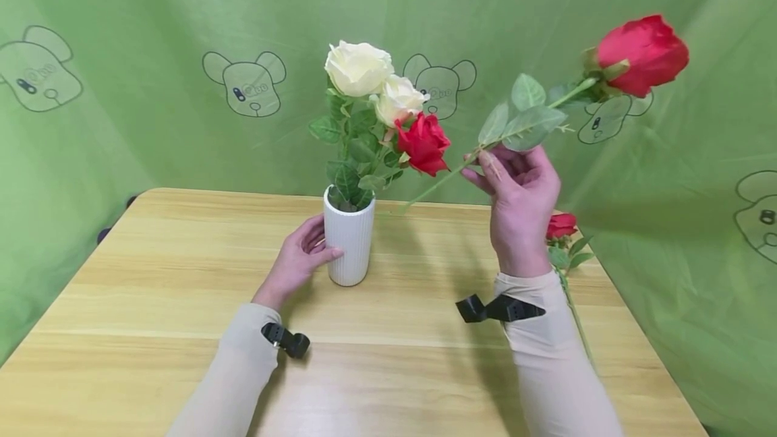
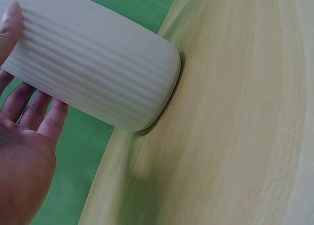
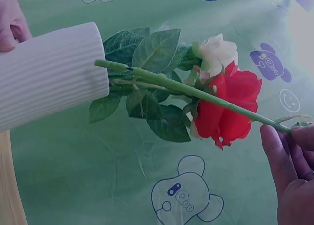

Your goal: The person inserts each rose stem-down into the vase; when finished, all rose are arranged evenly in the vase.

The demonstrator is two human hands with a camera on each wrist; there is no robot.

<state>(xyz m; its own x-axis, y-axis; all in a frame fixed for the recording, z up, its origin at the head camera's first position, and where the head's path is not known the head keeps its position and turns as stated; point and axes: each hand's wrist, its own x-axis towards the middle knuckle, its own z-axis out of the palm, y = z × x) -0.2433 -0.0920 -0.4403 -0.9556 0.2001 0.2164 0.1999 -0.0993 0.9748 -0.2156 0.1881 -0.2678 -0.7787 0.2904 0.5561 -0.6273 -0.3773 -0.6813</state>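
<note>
1. Head view shows me the vase [image 1: 351, 248] upright on the table [image 1: 152, 288], toward its far edge, with white roses [image 1: 359, 69] and a red rose [image 1: 425, 143] in it.
2. I have the left hand [image 1: 297, 258] wrapped round the vase, thumb in front; the right hand [image 1: 523, 201] pinches the loose rose [image 1: 534, 128] by its stem, in the air right of the vase, bloom highest.
3. I judge the step to be adding this stem: I would lift its end over the rim, tilt it steeper, slip it past the leaves and brace the vase against tipping.
4. Right wrist view gives me the stem end [image 3: 104, 64] clearly; head view blurs it. Left wrist view adds the vase's base, without flowers. Only head view shows the spare rose [image 1: 562, 225] by the right edge.
</note>
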